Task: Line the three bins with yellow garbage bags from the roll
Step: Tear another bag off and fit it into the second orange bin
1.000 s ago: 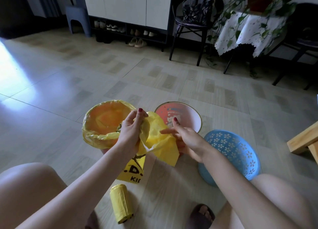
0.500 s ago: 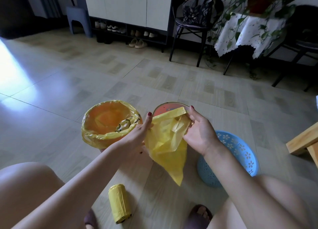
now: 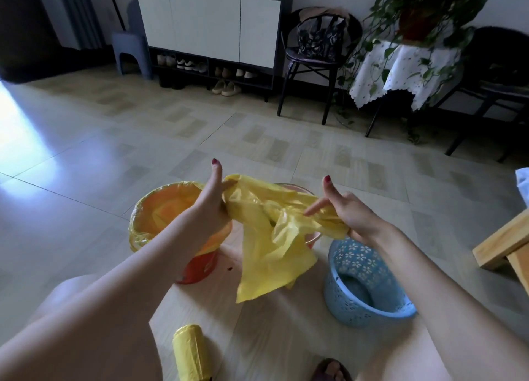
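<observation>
A loose yellow garbage bag (image 3: 272, 249) hangs stretched between both hands above the floor. My left hand (image 3: 211, 206) grips its left top edge; my right hand (image 3: 346, 212) grips the right edge, index finger pointing out. On the left, an orange bin (image 3: 200, 269) stands lined with a yellow bag (image 3: 160, 209). A pink-rimmed middle bin (image 3: 312, 239) is mostly hidden behind the held bag. To the right sits a blue perforated bin (image 3: 366, 283), unlined. The yellow bag roll (image 3: 191, 352) lies on the floor near my left leg.
My knees frame the bottom of the view, and a sandalled foot (image 3: 330, 370) shows at the lower edge. A wooden stool corner (image 3: 503, 246) sits at the right. A shoe cabinet (image 3: 211, 28), a black chair (image 3: 315, 60) and a plant table (image 3: 406, 66) line the far wall.
Both hands have risen and spread apart, pulling the bag's mouth wide; the bag now covers the middle bin. The camera tilted up slightly.
</observation>
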